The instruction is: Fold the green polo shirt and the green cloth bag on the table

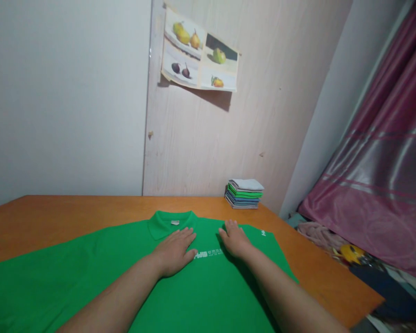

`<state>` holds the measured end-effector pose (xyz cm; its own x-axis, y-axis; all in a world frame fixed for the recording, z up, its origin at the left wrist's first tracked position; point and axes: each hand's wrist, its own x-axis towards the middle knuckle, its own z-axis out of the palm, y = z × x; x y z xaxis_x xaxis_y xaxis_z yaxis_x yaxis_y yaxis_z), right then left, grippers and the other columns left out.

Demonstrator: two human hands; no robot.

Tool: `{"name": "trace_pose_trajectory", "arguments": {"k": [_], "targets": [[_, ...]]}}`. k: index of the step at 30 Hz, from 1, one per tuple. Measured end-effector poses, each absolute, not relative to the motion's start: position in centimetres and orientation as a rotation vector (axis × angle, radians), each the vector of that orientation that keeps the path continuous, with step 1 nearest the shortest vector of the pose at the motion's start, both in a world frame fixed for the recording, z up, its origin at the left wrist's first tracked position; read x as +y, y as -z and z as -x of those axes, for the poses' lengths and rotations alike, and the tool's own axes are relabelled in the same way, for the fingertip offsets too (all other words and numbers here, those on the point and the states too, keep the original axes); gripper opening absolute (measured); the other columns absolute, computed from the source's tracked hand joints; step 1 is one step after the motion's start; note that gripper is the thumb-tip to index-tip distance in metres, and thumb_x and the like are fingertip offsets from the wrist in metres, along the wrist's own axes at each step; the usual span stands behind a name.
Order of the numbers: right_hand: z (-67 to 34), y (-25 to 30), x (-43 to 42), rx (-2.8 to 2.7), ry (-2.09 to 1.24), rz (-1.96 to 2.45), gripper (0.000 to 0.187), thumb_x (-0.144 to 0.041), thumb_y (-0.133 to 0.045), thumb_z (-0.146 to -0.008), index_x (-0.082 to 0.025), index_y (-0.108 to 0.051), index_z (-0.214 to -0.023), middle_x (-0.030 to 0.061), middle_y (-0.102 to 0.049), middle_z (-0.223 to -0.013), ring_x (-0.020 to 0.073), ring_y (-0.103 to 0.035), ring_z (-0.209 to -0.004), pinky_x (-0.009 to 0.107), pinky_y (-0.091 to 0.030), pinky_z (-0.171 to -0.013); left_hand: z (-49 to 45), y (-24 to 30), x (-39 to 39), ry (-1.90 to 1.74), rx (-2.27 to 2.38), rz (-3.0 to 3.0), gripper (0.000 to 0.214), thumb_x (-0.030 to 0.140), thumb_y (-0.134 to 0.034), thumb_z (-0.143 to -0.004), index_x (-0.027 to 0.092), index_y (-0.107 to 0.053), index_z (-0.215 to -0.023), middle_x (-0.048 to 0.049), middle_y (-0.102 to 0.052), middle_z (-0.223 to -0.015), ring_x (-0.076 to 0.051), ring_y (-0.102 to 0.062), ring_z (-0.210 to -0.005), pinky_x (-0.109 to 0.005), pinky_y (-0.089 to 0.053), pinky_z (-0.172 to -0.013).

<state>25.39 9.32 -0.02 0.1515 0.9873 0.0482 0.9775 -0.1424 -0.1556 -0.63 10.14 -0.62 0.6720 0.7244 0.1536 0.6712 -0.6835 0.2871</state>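
Observation:
A green polo shirt [201, 286] lies spread over the table, its collar toward the far side and white print across the chest. My left hand [176, 249] rests flat on the shirt just below the collar, fingers stretched out beside the print. On the other side of the print, my right hand [235, 238] presses flat near the shoulder, its fingers slightly apart. Neither hand grips the cloth. The lower part of the shirt runs out of view at the bottom, partly behind my forearms.
A stack of folded clothes [244, 194] stands at the back right of the orange-brown table [100, 208]. Fruit pictures [201, 55] hang on the wall panel. To the right are a pink curtain [377, 185] and a pile of cloth items [324, 236].

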Motion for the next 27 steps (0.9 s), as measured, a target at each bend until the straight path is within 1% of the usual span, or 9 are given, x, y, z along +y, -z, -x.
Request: {"name": "trace_pose_trajectory", "arguments": {"k": [3,5,10,12,16,18,20,23,27], "targets": [[-25.3,1.0,9.2,-1.926,-0.118,2.314,0.074,-0.058,-0.026,-0.098,-0.011,-0.031,-0.154,0.0149,-0.025,-0.161,0.0285,-0.017,-0.15,0.047,-0.016,-0.119,0.6,0.7,10.1,-0.392,1.123,-2.676,0.066,0.059,-0.039,-0.095,0.021,-0.044,-0.148,-0.0107,-0.032,-0.158,-0.027,-0.024,-0.148,-0.048,-0.02,-0.121],[-26.0,1.2,9.1,-1.88,-0.115,2.364,0.074,-0.058,-0.024,-0.098,-0.01,-0.03,-0.154,0.0156,-0.024,-0.161,0.0289,-0.016,-0.15,0.049,-0.015,-0.119,0.6,0.7,10.1,-0.399,1.117,-2.669,0.066,0.059,-0.039,-0.095,0.021,-0.044,-0.148,-0.0106,-0.032,-0.158,-0.027,-0.024,-0.148,-0.048,-0.02,-0.121],[-26.8,0.5,9.1,-1.749,-0.069,2.476,0.071,-0.052,-0.022,-0.099,-0.007,-0.032,-0.153,0.0201,-0.027,-0.159,0.0322,-0.017,-0.149,0.058,-0.012,-0.117,0.6,0.4,9.8,-0.371,1.131,-2.67,0.067,0.058,-0.038,-0.095,0.02,-0.042,-0.149,-0.011,-0.031,-0.159,-0.027,-0.023,-0.149,-0.047,-0.019,-0.121],[-25.9,0.2,9.3,-1.761,-0.054,2.467,0.071,-0.051,-0.023,-0.099,-0.006,-0.032,-0.152,0.0211,-0.027,-0.159,0.0331,-0.016,-0.15,0.059,-0.01,-0.117,0.5,0.2,9.6,-0.347,1.136,-2.681,0.067,0.058,-0.038,-0.096,0.019,-0.041,-0.15,-0.0113,-0.031,-0.159,-0.027,-0.023,-0.149,-0.046,-0.019,-0.121],[-22.9,0.3,9.5,-1.943,-0.071,2.312,0.074,-0.057,-0.022,-0.098,-0.009,-0.028,-0.155,0.0148,-0.023,-0.162,0.0287,-0.013,-0.151,0.05,-0.01,-0.12,0.4,0.2,9.5,-0.345,1.15,-2.693,0.065,0.057,-0.04,-0.095,0.02,-0.042,-0.149,-0.011,-0.032,-0.159,-0.027,-0.025,-0.148,-0.046,-0.02,-0.12],[-21.9,0.7,9.6,-2.031,-0.105,2.238,0.076,-0.059,-0.021,-0.098,-0.01,-0.028,-0.155,0.0128,-0.022,-0.163,0.0275,-0.012,-0.151,0.048,-0.01,-0.12,0.4,0.3,9.5,-0.359,1.15,-2.695,0.065,0.056,-0.04,-0.095,0.02,-0.042,-0.149,-0.0113,-0.032,-0.159,-0.027,-0.026,-0.148,-0.046,-0.021,-0.12],[-21.7,1.1,9.6,-2.056,-0.133,2.233,0.076,-0.06,-0.022,-0.097,-0.011,-0.028,-0.155,0.0117,-0.022,-0.163,0.0273,-0.012,-0.151,0.049,-0.009,-0.12,0.4,0.3,9.5,-0.359,1.146,-2.695,0.065,0.056,-0.04,-0.095,0.019,-0.042,-0.149,-0.0116,-0.032,-0.159,-0.027,-0.025,-0.148,-0.046,-0.021,-0.12],[-23.0,1.3,9.6,-1.987,-0.135,2.309,0.073,-0.058,-0.021,-0.098,-0.013,-0.028,-0.155,0.0101,-0.022,-0.163,0.028,-0.013,-0.151,0.054,-0.009,-0.119,0.5,0.2,9.4,-0.339,1.142,-2.692,0.067,0.055,-0.041,-0.095,0.017,-0.041,-0.15,-0.0126,-0.031,-0.159,-0.028,-0.024,-0.148,-0.046,-0.019,-0.121],[-24.8,0.9,9.5,-1.852,-0.104,2.405,0.07,-0.051,-0.02,-0.099,-0.01,-0.029,-0.154,0.0137,-0.023,-0.162,0.0318,-0.016,-0.15,0.06,-0.01,-0.117,0.4,-0.1,9.3,-0.305,1.145,-2.685,0.068,0.056,-0.04,-0.096,0.015,-0.04,-0.15,-0.0133,-0.029,-0.159,-0.029,-0.023,-0.149,-0.045,-0.019,-0.121]]}}
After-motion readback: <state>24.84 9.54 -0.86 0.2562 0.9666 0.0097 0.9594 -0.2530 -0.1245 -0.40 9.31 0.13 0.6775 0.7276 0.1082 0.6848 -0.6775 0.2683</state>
